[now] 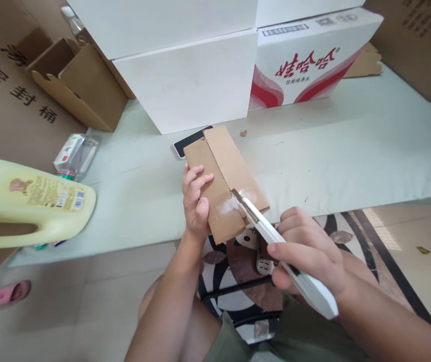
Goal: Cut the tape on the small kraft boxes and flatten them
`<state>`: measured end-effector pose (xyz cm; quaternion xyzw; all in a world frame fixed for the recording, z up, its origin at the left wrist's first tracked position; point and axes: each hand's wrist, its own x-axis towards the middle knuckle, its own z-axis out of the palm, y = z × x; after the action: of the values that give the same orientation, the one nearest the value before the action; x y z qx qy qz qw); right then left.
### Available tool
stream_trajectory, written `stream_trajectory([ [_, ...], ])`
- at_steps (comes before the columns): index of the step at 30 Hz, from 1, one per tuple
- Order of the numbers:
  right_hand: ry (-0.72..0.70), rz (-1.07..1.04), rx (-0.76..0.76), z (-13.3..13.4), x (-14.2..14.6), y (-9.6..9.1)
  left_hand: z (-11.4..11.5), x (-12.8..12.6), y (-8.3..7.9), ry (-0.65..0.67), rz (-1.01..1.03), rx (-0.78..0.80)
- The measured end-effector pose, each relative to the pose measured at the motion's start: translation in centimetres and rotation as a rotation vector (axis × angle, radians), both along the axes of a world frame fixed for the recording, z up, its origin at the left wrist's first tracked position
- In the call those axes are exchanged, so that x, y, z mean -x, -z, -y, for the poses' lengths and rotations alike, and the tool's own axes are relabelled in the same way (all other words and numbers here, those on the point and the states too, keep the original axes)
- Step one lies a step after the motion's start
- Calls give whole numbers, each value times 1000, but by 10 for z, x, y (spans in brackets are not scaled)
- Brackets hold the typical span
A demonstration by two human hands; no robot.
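My left hand grips a small flat cardboard box by its left side, thumb and fingers on its top face. The box is tilted over the front edge of the cloth-covered table. A seam runs along its middle, with a torn whitish patch near the close end. In my right hand is a white utility knife, its fingers wrapped round the handle. The blade tip touches the box at the seam, beside the whitish patch. A black, white-rimmed flat device, perhaps a phone, lies partly hidden behind the box.
White cartons stand stacked at the back, one with red lettering. At left are a yellow jug, a clear bottle lying down and an open brown box. A pink slipper on a foot shows on the floor.
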<state>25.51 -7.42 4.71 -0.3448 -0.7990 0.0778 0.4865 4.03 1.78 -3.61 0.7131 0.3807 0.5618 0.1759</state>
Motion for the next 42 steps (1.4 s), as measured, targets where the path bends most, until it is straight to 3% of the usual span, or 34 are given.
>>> stream_trajectory([
  [2, -36, -34, -115, -5, 2, 0, 0, 0, 0, -18, -10, 14],
  [6, 33, -174, -237, -14, 11, 13, 1, 1, 0, -33, -31, 14],
  [10, -113, -161, -182, -15, 15, 23, 1, 0, -1, -50, -36, 19],
  [14, -182, -85, -142, -15, 12, 17, 0, -2, -2, -38, -33, -5],
  [19, -153, -59, -152, -15, 11, 10, 1, -3, -3, -39, -24, -27],
  [30, -105, -145, -181, -3, 17, 15, 6, -7, -5, -51, -36, 34],
  [42, -143, -180, -145, -9, 23, 19, 4, -5, -4, -43, -40, 34],
])
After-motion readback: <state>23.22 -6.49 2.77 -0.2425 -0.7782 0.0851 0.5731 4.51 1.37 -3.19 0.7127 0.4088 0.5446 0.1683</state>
